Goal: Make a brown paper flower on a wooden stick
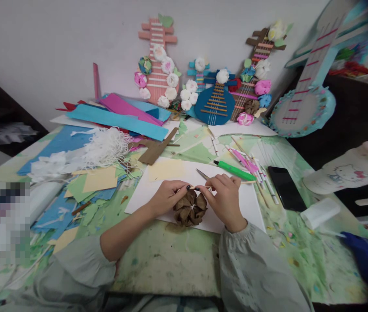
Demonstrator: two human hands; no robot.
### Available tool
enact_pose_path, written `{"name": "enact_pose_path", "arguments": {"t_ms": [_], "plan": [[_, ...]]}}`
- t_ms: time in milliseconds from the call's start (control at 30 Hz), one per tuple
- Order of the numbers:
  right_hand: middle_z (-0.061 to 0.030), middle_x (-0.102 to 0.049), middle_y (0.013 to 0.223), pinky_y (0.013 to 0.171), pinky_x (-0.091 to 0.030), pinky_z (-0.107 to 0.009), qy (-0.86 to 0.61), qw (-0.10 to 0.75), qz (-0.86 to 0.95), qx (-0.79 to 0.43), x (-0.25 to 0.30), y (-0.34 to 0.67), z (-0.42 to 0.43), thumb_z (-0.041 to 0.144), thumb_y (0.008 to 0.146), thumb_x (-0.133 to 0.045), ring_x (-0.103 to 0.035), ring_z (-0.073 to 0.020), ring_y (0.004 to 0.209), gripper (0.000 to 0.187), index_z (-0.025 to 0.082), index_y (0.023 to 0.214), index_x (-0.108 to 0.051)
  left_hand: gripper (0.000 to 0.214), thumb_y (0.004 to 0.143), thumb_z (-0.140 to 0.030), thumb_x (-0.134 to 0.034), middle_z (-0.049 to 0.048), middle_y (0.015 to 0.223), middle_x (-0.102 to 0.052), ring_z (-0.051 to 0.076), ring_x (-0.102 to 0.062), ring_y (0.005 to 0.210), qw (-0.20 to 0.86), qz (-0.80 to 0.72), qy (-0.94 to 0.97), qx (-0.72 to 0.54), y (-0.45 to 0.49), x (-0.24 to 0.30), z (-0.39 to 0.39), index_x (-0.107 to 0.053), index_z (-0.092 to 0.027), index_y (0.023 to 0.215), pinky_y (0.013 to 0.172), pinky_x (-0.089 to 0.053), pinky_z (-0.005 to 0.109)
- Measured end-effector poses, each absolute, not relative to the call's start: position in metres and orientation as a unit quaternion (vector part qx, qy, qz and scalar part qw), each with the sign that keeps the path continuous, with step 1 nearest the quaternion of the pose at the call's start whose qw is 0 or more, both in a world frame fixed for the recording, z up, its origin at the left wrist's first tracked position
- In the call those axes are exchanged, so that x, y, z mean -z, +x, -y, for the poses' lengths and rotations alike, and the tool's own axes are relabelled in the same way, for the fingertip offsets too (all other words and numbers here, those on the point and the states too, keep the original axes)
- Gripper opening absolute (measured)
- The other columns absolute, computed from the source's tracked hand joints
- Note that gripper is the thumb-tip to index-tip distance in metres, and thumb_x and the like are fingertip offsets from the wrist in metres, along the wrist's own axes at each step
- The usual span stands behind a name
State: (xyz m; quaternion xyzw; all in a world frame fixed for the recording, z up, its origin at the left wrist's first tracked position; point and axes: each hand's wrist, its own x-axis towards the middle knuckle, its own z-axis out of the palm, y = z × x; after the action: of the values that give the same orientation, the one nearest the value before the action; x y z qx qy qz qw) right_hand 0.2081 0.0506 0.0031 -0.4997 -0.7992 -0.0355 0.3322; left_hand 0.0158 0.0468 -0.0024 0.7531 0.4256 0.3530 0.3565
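Note:
A brown paper flower [190,209] with crumpled petals and a white centre rests at the front of a white sheet [167,193]. Just above its far petals, my left hand [170,196] pinches with thumb and forefinger. My right hand [224,197] meets it there, its thumb and forefinger also pressed together. Between the fingertips is something small and pale that I cannot make out. A pointed metal blade [202,174] pokes out beyond my right hand; its other end is hidden by the fingers, so I cannot tell whether it is held.
Behind the sheet lie a green cutter [236,170], paper sticks [270,186] and a phone [286,188]. White string [107,147], yellow paper [101,178] and coloured strips [115,120] cover the left side. Flower-decorated paper instruments [214,106] lean on the wall. A cup [349,169] stands right.

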Motion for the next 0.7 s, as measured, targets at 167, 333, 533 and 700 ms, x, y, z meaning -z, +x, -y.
{"name": "enact_pose_path", "arguments": {"t_ms": [167,333,533,700], "plan": [[-0.0003,-0.058,0.070,0.075,-0.022,-0.034,-0.499,0.341,0.796,0.036,-0.0028,0.2075,-0.0503,0.035,0.086,-0.056,-0.049,-0.0159,0.073,0.022,0.019,0.072,-0.056,0.025,0.086,-0.022,-0.049,0.0053,0.080,-0.069,0.013,-0.060,0.072,0.351,-0.414,0.755,-0.368,0.0147,0.0035,-0.0496,-0.071,-0.014,0.094,0.067,-0.044,0.023],[-0.0010,-0.059,0.075,0.076,-0.022,-0.035,-0.496,0.332,0.802,0.019,-0.0040,0.2078,-0.0500,0.034,0.085,-0.057,-0.050,-0.0172,0.078,0.018,0.018,0.074,-0.056,0.022,0.082,-0.018,-0.054,0.0043,0.080,-0.070,0.012,-0.059,0.070,0.348,-0.421,0.754,-0.366,0.0139,0.0046,-0.0519,-0.072,-0.017,0.095,0.064,-0.044,0.022],[-0.0010,-0.059,0.076,0.077,-0.021,-0.036,-0.486,0.303,0.819,-0.023,-0.0036,0.2089,-0.0498,0.034,0.088,-0.052,-0.051,-0.0160,0.078,0.021,0.018,0.074,-0.057,0.019,0.077,-0.015,-0.059,0.0051,0.080,-0.071,0.013,-0.062,0.072,0.340,-0.423,0.749,-0.380,0.0148,0.0060,-0.0505,-0.073,-0.016,0.090,0.068,-0.047,0.023],[-0.0018,-0.058,0.075,0.076,-0.021,-0.035,-0.480,0.279,0.831,-0.040,-0.0015,0.2078,-0.0499,0.040,0.084,-0.055,-0.051,-0.0163,0.076,0.026,0.018,0.071,-0.058,0.020,0.073,-0.011,-0.060,0.0043,0.074,-0.070,0.014,-0.062,0.071,0.315,-0.424,0.757,-0.385,0.0172,0.0056,-0.0468,-0.073,-0.015,0.086,0.068,-0.047,0.024]]}}
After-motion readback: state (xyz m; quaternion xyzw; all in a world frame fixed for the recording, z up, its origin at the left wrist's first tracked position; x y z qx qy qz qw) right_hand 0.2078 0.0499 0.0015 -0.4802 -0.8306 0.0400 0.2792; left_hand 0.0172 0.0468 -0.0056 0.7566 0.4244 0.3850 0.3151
